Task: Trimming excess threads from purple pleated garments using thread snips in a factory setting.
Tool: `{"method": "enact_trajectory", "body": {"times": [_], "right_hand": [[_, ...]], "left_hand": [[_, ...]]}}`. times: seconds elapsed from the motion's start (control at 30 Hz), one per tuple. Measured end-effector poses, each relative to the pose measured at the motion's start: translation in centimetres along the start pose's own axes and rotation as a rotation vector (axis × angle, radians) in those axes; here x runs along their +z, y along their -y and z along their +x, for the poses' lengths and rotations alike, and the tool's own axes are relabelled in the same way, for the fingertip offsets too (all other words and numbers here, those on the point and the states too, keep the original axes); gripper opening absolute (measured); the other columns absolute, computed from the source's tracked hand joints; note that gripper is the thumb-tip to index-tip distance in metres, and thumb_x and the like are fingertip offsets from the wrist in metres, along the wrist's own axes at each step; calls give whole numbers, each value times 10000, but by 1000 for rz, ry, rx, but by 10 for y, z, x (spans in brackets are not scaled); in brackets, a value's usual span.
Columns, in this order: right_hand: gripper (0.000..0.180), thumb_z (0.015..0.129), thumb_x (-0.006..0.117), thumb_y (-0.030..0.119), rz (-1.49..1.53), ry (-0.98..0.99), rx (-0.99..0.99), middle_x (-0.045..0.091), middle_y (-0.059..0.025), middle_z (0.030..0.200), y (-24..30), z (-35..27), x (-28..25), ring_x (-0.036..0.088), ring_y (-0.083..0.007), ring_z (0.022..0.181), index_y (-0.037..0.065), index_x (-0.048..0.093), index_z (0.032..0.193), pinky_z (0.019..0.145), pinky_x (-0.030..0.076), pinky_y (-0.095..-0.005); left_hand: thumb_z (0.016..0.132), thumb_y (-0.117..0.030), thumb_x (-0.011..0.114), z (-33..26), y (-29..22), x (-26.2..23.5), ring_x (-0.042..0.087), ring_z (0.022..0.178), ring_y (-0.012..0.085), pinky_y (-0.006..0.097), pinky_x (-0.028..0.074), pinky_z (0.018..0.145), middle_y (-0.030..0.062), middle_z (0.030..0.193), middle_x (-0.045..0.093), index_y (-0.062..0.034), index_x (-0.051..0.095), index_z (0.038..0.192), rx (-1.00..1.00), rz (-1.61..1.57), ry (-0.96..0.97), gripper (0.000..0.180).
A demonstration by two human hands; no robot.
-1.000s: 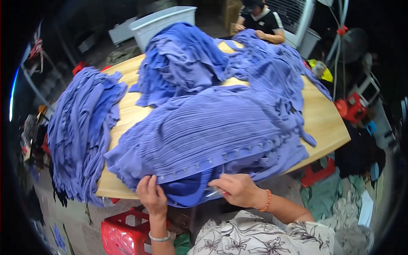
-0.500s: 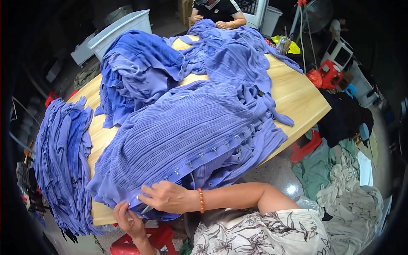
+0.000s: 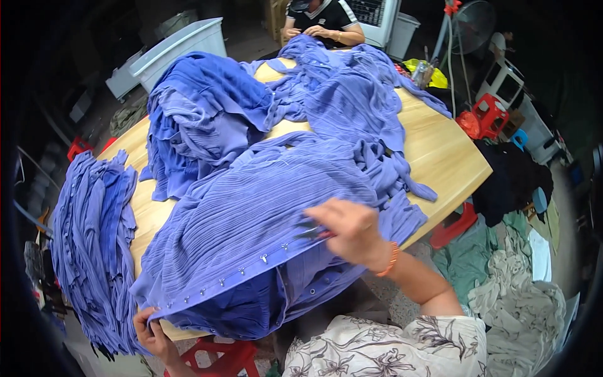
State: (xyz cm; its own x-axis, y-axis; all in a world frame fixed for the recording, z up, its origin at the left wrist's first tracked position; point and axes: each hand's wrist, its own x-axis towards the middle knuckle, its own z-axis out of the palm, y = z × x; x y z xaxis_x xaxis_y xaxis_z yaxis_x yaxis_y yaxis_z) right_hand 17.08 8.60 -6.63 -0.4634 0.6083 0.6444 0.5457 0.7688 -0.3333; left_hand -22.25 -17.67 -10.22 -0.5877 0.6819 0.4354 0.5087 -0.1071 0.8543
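Note:
A periwinkle-blue ribbed knit garment (image 3: 270, 188) is spread over the near side of the table, its front band dotted with several small shiny fasteners. At the band's lower left end, my left hand (image 3: 154, 336) pinches the garment's corner between thumb and fingers. My right hand (image 3: 355, 232), blurred by motion and with an orange bead bracelet at the wrist, is closed around small thread snips (image 3: 308, 232). Their dark blades point left, over the ribbed cloth just above the band. Below the band, the garment's other edge hangs in folds past the table's edge.
More blue garments lie in a heap (image 3: 207, 113) at back left, in a pile (image 3: 352, 94) at the back and over the left edge (image 3: 94, 251). Across the wooden table (image 3: 440, 151) sits another person (image 3: 320, 25). A red stool (image 3: 220, 358) stands below; cloth covers the floor at right.
My right hand has moved right and up along the band with the snips. My left hand has shifted left and down to the corner, and the band now lies straighter.

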Motion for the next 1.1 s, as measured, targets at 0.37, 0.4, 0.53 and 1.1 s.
{"method": "enact_trajectory", "body": {"times": [0.37,0.4,0.53,1.1], "right_hand": [[229,768,669,-10,346,371,321,704,-91,753,-93,44,-74,646,-128,649,56,750,972,620,496,-267],[208,785,671,-4,371,398,357,697,-79,740,-98,51,-76,620,-94,653,43,746,973,612,481,-258],[84,824,688,21,524,489,415,546,13,649,-127,76,-63,457,-40,632,-19,680,898,576,401,-249],[254,1014,597,149,835,444,693,720,-68,849,-207,34,-9,649,-92,807,-69,700,1094,773,497,-237]], "left_hand": [[1016,-86,591,66,7,-4,534,815,38,182,412,737,-9,934,585,-20,575,1082,-214,-371,108,95],[1015,-86,592,71,9,-1,534,816,37,184,413,739,-10,932,585,-21,579,1084,-228,-373,86,96],[1009,-102,609,89,12,5,532,786,35,187,413,734,-24,893,605,-25,610,1057,-296,-339,54,91],[938,-62,599,99,19,32,594,937,214,310,459,854,106,1011,622,24,611,1065,-124,797,96,154]]}}
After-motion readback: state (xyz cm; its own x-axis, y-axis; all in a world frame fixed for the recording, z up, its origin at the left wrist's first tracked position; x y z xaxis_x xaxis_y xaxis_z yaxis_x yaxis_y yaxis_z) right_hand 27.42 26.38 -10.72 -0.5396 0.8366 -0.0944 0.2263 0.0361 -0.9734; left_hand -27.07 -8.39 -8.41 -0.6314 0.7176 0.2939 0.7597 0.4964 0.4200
